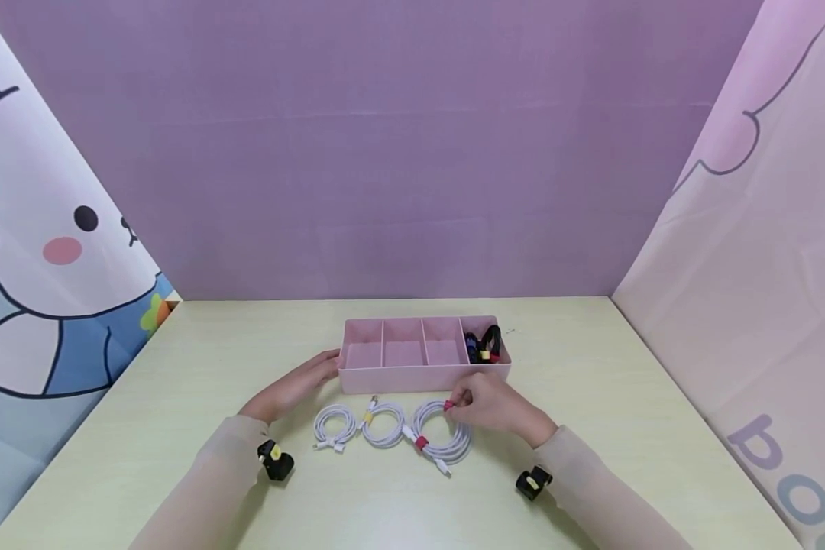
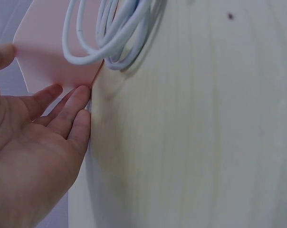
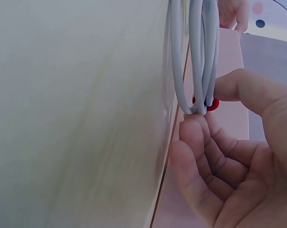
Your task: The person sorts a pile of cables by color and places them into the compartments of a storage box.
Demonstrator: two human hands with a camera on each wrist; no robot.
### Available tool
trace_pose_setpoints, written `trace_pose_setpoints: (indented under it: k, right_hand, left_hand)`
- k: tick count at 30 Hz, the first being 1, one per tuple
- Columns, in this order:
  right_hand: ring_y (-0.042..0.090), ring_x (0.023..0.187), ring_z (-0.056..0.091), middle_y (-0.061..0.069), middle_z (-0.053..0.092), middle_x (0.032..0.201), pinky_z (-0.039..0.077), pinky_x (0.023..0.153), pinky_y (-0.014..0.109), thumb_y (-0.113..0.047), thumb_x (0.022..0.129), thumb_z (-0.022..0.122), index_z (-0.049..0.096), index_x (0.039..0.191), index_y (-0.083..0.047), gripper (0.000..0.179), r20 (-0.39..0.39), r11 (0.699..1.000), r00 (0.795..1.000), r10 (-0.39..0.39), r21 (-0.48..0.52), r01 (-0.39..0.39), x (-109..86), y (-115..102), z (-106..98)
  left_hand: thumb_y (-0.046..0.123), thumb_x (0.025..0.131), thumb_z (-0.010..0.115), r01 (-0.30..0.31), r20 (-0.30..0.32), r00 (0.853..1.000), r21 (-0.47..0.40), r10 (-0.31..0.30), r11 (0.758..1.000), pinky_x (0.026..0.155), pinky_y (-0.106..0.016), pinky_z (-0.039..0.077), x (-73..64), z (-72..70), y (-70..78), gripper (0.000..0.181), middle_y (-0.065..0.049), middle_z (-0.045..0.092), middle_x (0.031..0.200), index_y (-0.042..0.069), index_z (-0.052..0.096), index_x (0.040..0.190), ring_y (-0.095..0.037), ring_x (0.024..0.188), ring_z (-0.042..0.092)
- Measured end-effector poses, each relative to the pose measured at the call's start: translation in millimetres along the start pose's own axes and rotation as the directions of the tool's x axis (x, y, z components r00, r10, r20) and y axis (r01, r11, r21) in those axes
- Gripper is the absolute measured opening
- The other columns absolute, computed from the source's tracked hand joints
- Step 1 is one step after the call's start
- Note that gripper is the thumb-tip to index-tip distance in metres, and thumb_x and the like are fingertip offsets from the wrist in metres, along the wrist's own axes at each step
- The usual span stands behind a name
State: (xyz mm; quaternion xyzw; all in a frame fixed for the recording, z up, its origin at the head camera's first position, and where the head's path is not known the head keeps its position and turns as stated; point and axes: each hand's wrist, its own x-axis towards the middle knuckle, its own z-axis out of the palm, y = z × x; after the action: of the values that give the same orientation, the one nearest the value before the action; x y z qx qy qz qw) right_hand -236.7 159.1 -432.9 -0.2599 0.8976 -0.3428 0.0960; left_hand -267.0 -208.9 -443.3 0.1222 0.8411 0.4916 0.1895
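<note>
A long pink box point(image 1: 412, 380) with several compartments lies crosswise on the table. My left hand point(image 1: 299, 386) touches its left end, fingers extended along the wall; the left wrist view shows the fingertips against the pink side point(image 2: 53, 52). In front of the box are three coiled white cables. The right hand point(image 1: 491, 401) pinches the largest coil point(image 1: 462, 443) at its upper right, by a red tie point(image 3: 213, 103), between thumb and fingers. Another red tie point(image 1: 421, 443) binds that coil's left side. A middle coil point(image 1: 400, 428) has a yellow tie, and a small coil point(image 1: 319, 422) lies leftmost.
Dark cables point(image 1: 491, 341) with yellow and red ties sit in the box's rightmost compartment; the other compartments show bare pink bottoms. A purple backdrop point(image 1: 399, 191) stands behind the pale table point(image 1: 261, 328), with printed cloths at both sides.
</note>
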Motion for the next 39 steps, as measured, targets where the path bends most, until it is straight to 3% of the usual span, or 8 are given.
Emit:
trace_pose_setpoints:
  k: [15, 22, 39]
  right_hand:
    - [0.009, 0.065, 0.058, -0.006, 0.064, 0.076, 0.05, 0.056, 0.024, -0.01, 0.083, 0.077, 0.073, 0.086, -0.011, 0.006, -0.027, 0.999, 1.0, -0.015, 0.04, 0.016, -3.0, -0.1, -5.6]
    - [0.008, 0.06, 0.052, -0.005, 0.062, 0.074, 0.042, 0.05, 0.022, -0.015, 0.084, 0.078, 0.072, 0.087, -0.012, 0.007, -0.046, 0.999, 0.999, 0.007, 0.045, -0.005, -2.8, 0.1, -10.0]
    - [0.01, 0.067, 0.059, -0.008, 0.065, 0.076, 0.051, 0.058, 0.024, -0.012, 0.084, 0.075, 0.074, 0.088, -0.014, 0.005, -0.11, 0.999, 0.994, -0.01, 0.03, 0.013, -0.4, -5.2, -17.9]
  left_hand:
    - [0.055, 0.106, 0.036, -0.014, 0.004, 1.0, -0.012, 0.014, 1.0, 0.118, -0.061, 0.011, 1.2, 1.0, -1.9, 0.07, -0.014, 0.031, 0.161, 0.012, 0.025, 0.159, -0.037, 0.149, 0.021]
    - [0.055, 0.106, 0.036, -0.009, 0.001, 1.0, -0.007, 0.009, 1.0, 0.118, -0.062, 0.011, 0.6, 0.6, -0.6, 0.07, -0.014, 0.03, 0.161, 0.012, 0.025, 0.16, -0.037, 0.149, 0.021]
    - [0.061, 0.103, 0.037, -0.028, 0.012, 1.0, -0.024, 0.028, 0.999, 0.12, -0.053, 0.015, 3.5, 0.1, -4.7, 0.075, -0.011, 0.031, 0.161, 0.013, 0.026, 0.159, -0.033, 0.147, 0.026]
